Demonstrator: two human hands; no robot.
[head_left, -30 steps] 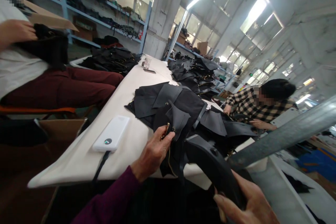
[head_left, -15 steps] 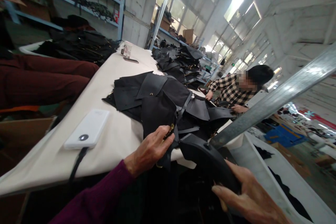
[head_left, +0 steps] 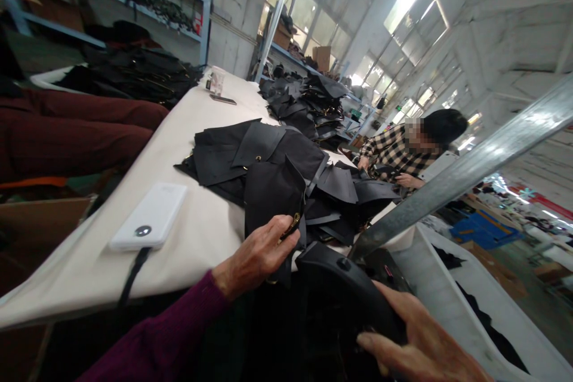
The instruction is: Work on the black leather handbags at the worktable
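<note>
My left hand (head_left: pixel 257 256) pinches the edge of a black fabric piece (head_left: pixel 271 191) beside its gold zipper pull (head_left: pixel 293 224). On the right, my right hand (head_left: pixel 416 328) is wrapped around a curved black device (head_left: pixel 353 280), its thumb on the near side. The front end of that device is just right of the held fabric, close to my left fingertips. Behind the held piece lies a spread pile of black fabric pieces (head_left: pixel 264 146) on the cream-covered table (head_left: pixel 210 245). What lies under the device is too dark to make out.
A white power bank (head_left: pixel 150 218) with a black cable lies at the left. A phone (head_left: pixel 222 99) is farther back. A slanted metal post (head_left: pixel 470 167) and a white bin (head_left: pixel 447 286) stand at the right. Another person (head_left: pixel 398 149) in a checked shirt works beyond the pile.
The curved device in my right hand has shifted slightly down and left, and its front end has come away from the fabric. The held piece has moved slightly right with my left hand.
</note>
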